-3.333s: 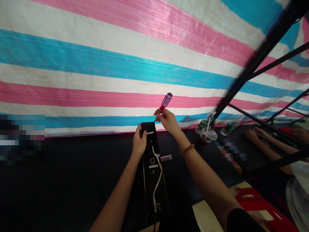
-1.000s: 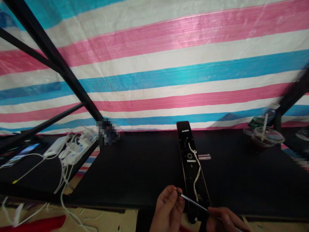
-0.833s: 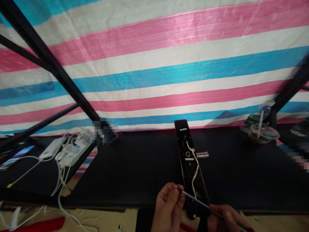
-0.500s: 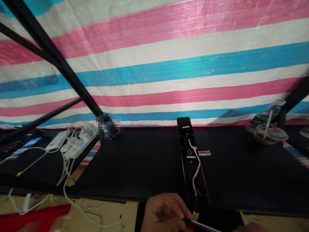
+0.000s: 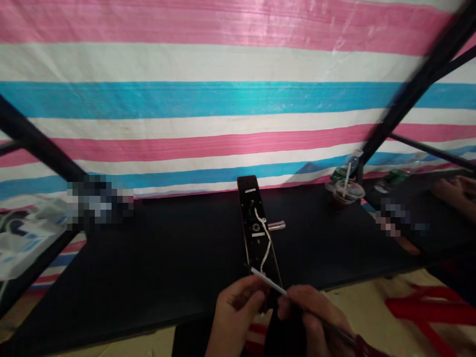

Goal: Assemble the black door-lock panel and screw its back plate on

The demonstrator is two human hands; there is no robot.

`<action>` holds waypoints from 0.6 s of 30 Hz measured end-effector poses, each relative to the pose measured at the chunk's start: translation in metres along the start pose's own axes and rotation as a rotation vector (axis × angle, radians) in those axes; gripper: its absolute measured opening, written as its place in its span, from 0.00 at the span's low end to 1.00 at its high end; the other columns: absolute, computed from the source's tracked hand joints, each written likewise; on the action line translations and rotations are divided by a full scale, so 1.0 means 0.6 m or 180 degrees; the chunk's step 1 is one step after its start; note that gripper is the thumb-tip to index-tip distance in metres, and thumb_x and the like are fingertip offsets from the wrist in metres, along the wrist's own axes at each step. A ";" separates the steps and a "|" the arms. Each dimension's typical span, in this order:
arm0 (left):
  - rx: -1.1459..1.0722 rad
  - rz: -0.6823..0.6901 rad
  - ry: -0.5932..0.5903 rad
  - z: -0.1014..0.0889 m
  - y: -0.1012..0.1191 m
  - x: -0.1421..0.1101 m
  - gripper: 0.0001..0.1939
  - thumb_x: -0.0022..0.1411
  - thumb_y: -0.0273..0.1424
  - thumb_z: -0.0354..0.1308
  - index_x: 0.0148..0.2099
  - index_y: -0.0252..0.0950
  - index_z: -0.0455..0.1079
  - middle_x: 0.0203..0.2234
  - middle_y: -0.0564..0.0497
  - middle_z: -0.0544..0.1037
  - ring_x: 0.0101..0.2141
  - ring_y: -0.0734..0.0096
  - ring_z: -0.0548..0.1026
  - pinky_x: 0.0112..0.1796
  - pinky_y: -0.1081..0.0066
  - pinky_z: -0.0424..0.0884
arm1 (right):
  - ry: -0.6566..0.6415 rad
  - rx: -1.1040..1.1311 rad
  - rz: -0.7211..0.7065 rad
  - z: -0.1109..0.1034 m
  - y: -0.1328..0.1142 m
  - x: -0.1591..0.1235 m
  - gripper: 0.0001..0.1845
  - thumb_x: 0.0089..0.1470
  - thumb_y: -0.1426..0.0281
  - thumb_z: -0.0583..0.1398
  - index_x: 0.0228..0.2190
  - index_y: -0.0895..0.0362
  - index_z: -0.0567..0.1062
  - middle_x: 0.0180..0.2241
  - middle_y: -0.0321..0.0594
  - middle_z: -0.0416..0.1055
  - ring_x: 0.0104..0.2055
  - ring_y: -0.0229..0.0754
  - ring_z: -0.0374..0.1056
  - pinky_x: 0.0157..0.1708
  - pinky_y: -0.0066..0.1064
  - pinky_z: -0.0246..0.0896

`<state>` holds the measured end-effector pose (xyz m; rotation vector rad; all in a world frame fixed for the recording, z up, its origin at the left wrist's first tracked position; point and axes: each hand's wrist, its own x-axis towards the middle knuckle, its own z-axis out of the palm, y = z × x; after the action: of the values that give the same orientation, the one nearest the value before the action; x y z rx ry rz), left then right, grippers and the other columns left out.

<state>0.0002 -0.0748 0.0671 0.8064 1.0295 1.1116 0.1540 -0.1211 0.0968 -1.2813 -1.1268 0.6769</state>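
On the black table lies a long, narrow black panel (image 5: 248, 202), like the back of a door lock, with a white cable (image 5: 268, 242) running along it. My left hand (image 5: 238, 310) is at the panel's near end, thumb and fingers closed near the cable's lower end. What they pinch is too small and dark to tell. My right hand (image 5: 316, 315) grips a slim, pen-like tool (image 5: 271, 283) with a pale shaft and dark tip. The tool slants up and left over my left fingertips, its tip above the panel's near part.
A small clear packet (image 5: 277, 226) lies right of the panel. Farther right stand a plastic cup with a straw (image 5: 347, 191) and a bottle (image 5: 355, 158). White adapters (image 5: 33, 233) sit at left. Another person's hands (image 5: 455, 191) are at far right. Dark frame bars (image 5: 412, 91) slope on both sides.
The view has swung right. My right hand has come fully into view, and the tool now points up and left above my left fingers instead of sitting low at them.
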 end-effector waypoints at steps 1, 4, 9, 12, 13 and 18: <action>0.0374 0.0151 0.0171 0.000 -0.010 0.020 0.22 0.48 0.47 0.72 0.38 0.35 0.80 0.35 0.42 0.81 0.37 0.56 0.78 0.42 0.62 0.74 | -0.0035 -0.0004 -0.0124 0.001 0.008 0.024 0.14 0.60 0.53 0.59 0.36 0.44 0.82 0.28 0.40 0.78 0.28 0.46 0.74 0.29 0.39 0.73; 0.1209 0.0746 0.0824 -0.002 -0.041 0.078 0.23 0.55 0.47 0.65 0.46 0.36 0.78 0.43 0.41 0.80 0.42 0.55 0.78 0.45 0.60 0.74 | -0.0330 -0.0233 -0.0479 0.009 0.038 0.096 0.15 0.64 0.60 0.56 0.37 0.53 0.80 0.28 0.41 0.77 0.29 0.41 0.74 0.30 0.31 0.72; 0.1571 0.0960 0.0662 0.001 -0.090 0.122 0.29 0.63 0.44 0.58 0.63 0.36 0.66 0.59 0.38 0.73 0.57 0.52 0.73 0.55 0.55 0.70 | -0.0651 -0.0800 -0.0800 0.044 0.075 0.170 0.14 0.65 0.62 0.55 0.40 0.55 0.77 0.30 0.40 0.77 0.31 0.41 0.75 0.37 0.32 0.71; 0.1626 0.1000 0.0493 0.003 -0.102 0.120 0.29 0.66 0.43 0.55 0.65 0.37 0.65 0.61 0.40 0.71 0.62 0.53 0.67 0.61 0.56 0.64 | -0.0710 -0.0955 -0.0967 0.063 0.082 0.189 0.15 0.66 0.62 0.53 0.40 0.55 0.76 0.30 0.41 0.77 0.31 0.41 0.75 0.39 0.34 0.71; 0.1630 0.1002 0.0477 0.003 -0.103 0.119 0.29 0.67 0.43 0.54 0.66 0.37 0.64 0.62 0.41 0.71 0.63 0.54 0.67 0.61 0.57 0.63 | -0.0734 -0.1001 -0.1004 0.067 0.083 0.193 0.15 0.66 0.62 0.52 0.40 0.56 0.76 0.30 0.41 0.76 0.31 0.42 0.75 0.39 0.34 0.71; 0.1671 0.1036 0.0376 -0.001 -0.103 0.116 0.29 0.68 0.42 0.52 0.68 0.37 0.62 0.60 0.41 0.73 0.63 0.55 0.67 0.61 0.57 0.64 | -0.0804 -0.1189 -0.1078 0.081 0.085 0.201 0.16 0.66 0.62 0.51 0.40 0.56 0.76 0.28 0.41 0.76 0.31 0.42 0.75 0.39 0.34 0.70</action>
<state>0.0266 -0.0239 -0.0065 1.3779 1.3482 1.1858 0.1616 0.0168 0.0756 -1.2906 -1.6926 0.3899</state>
